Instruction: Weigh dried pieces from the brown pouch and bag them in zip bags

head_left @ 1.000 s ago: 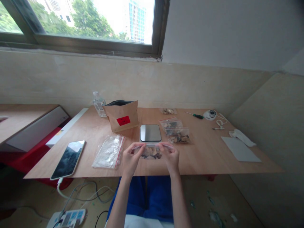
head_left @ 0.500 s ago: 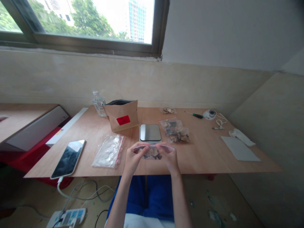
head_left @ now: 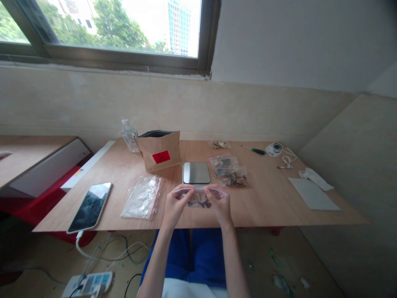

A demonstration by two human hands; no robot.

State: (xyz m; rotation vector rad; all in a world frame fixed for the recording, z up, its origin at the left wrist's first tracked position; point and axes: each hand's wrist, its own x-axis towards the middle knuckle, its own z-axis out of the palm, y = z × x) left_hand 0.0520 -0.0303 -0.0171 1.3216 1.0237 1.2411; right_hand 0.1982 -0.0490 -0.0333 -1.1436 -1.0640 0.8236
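Head view: clear plastic zip bag (head_left: 198, 188) of brown dried pieces (head_left: 198, 200), long axis crosswise, fingers pinching both ends: left hand (head_left: 176, 207), right hand (head_left: 221, 205).

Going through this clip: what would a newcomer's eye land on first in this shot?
The eye goes first to the middle of the front edge of the wooden table, where the left hand and right hand grip the top of a clear zip bag of brown pieces. Just behind it sits a flat square scale. Further back to the left stands a brown paper bag with a red label, and a phone lies at the front left.
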